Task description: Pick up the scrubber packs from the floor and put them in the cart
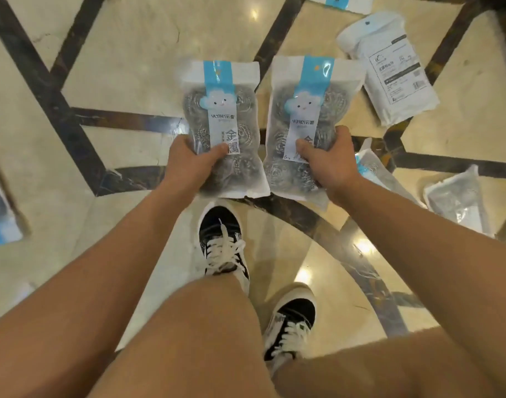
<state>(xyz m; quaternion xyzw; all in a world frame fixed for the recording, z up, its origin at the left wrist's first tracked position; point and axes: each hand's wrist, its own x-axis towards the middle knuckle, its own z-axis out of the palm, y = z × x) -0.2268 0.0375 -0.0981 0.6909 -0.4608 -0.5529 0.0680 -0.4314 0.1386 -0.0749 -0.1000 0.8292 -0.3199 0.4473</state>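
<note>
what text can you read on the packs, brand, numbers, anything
"yunlei" plus two small Chinese characters, too blurred to name: on the label strip of the left pack, held in the left hand.
"金": large character on that same strip.
"6": low on the right pack, held in the right hand; its brand line is blurred.
Face-down pack on the floor: back print too small to read.

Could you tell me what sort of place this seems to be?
Probably a shop or mall hall: polished marble floor with dark inlaid bands, and packaged steel scrubber packs, one in the left hand, one in the right hand.
</note>
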